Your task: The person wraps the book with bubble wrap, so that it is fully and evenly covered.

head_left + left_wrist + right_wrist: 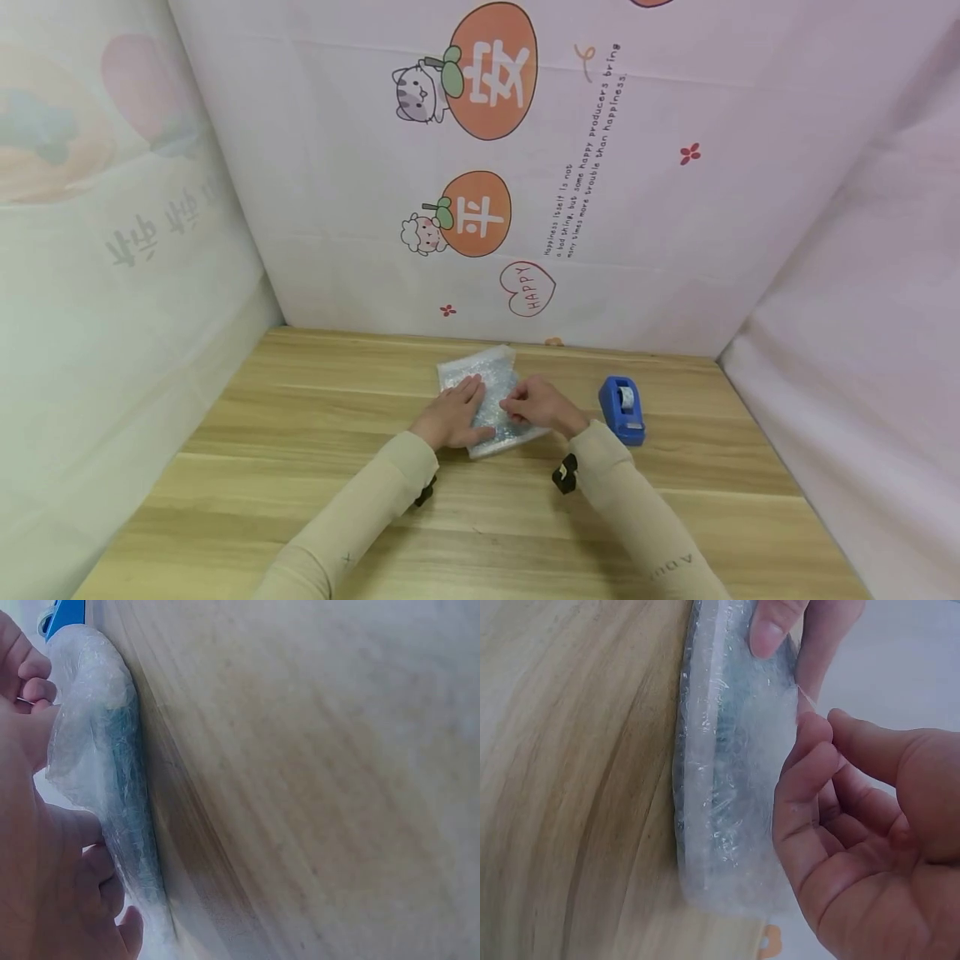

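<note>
A flat package in bubble wrap (491, 371) lies slightly turned on the wooden table; something teal shows through the plastic in the left wrist view. My left hand (452, 414) rests on its left side, fingers spread and straight, pressing it to the table. Above the package's right part is my right hand (542, 404). Its thumb and forefinger pinch a thin clear strip of tape (805, 696), seen edge-on in the right wrist view. The remaining fingers curl loosely beside the wrap. How much of the strip touches the wrap is hidden.
A blue tape dispenser (622, 410) with a roll in it stands to the right of the package. The wooden table (225, 483) is bounded by a printed cloth (360, 250) at the back and cloth sides left and right.
</note>
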`<state>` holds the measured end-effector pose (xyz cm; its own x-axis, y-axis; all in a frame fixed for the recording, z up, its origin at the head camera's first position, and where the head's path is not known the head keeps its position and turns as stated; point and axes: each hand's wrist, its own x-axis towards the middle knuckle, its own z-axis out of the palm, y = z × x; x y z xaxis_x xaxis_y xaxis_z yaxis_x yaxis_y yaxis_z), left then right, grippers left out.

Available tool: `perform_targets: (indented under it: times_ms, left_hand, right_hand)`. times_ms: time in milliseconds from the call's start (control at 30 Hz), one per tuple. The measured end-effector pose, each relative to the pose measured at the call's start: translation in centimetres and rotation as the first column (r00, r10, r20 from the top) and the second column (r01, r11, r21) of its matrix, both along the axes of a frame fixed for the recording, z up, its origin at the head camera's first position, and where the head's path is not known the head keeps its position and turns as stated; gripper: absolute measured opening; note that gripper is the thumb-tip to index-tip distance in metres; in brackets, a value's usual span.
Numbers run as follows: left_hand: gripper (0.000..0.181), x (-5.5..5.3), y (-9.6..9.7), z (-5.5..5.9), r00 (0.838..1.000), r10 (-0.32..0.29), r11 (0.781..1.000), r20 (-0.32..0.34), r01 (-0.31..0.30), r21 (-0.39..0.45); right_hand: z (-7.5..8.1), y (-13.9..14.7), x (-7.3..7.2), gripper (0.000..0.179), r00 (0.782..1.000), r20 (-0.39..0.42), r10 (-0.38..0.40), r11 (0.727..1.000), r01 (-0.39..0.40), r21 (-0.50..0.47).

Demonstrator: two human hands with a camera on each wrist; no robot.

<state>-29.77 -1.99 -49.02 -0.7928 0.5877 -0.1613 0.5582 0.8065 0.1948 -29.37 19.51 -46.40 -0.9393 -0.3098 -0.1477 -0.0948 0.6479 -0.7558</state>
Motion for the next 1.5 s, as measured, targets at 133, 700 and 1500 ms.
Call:
perform_targets:
  times_ms: [133, 700, 1500]
  left_hand:
    - [0.088, 0.0, 0.0, -0.1, 1.000, 0.006, 1.000, -0.002, -0.006, -0.003]
    - [0.088, -0.1, 0.0, -0.2, 1.000, -0.012, 1.000, -0.027, 0.012, 0.017]
    - [0.088, 0.0, -0.1, 0.0, 1.000, -0.010, 1.000, -0.020, 0.010, 0.021]
  right_hand:
    - [-0.1, -0.3, -0.3, 0.024, 0.999, 0.024, -0.024, 0.999, 0.024, 0.025]
    - [-0.2, -1.3, -1.3, 0.028, 0.991, 0.096, -0.089, 0.991, 0.079, 0.108]
    - [0.7, -2.9, -3.5, 0.055, 0.940, 0.195, -0.279, 0.869, 0.161, 0.467]
